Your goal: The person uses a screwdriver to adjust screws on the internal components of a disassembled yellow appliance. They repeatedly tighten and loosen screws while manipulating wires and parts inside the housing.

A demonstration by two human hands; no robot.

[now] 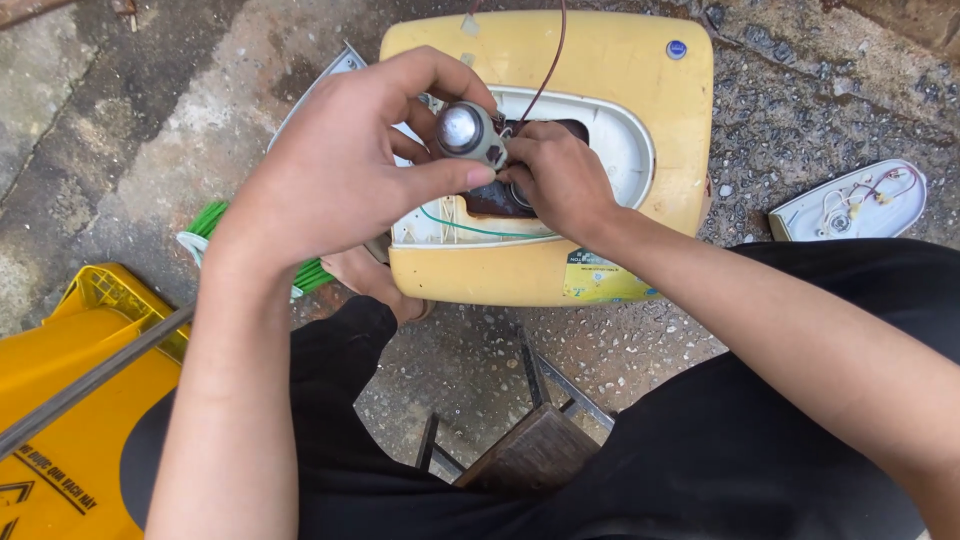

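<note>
Head view: left hand (335, 165) and right hand (560, 180) hold grey round part (468, 133)

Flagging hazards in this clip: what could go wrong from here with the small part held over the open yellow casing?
1. The round metal-capped part is pinched only by fingertips of the left hand and right hand; it may slip into the yellow casing.
2. The dark red wire running up from it could be tugged or strained.
3. The white cover lies loose on the ground and could be stepped on.
</note>
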